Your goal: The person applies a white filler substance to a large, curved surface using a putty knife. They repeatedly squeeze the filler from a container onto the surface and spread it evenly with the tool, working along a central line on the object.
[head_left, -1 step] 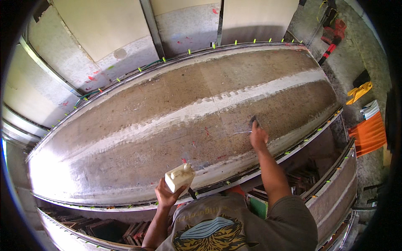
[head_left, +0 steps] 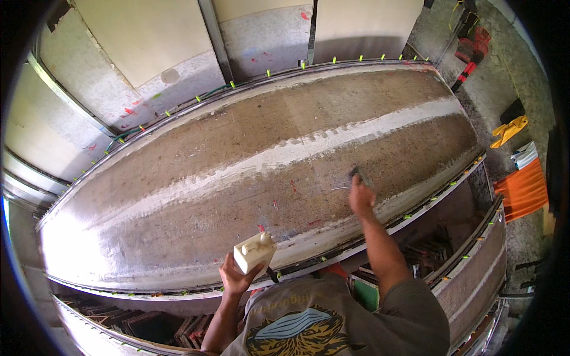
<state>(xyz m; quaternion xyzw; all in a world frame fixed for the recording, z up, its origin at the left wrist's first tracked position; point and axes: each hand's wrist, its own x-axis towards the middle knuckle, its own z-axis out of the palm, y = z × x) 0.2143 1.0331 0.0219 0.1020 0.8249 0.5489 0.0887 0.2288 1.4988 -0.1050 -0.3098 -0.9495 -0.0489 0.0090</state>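
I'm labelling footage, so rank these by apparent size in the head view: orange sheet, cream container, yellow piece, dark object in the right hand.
Largest to smallest:
Orange sheet
Cream container
Yellow piece
Dark object, partly hidden by the right hand

T-shirt (head_left: 368, 320), dull grey-brown, soft cloth with loose folds, nearer than either hand. Short sleeve (head_left: 423, 311) same colour, well below right hand (head_left: 362, 197), ending above elbow; forearm (head_left: 383, 240) between sleeve and hand bare. Left hand (head_left: 238, 275) and wrist bare too. Large chest print (head_left: 300, 333) below and right of left hand: pale-blue striped dome over yellow-and-black jagged pattern. Row of faded yellowish lettering (head_left: 309, 298) between print and hands, blurred.
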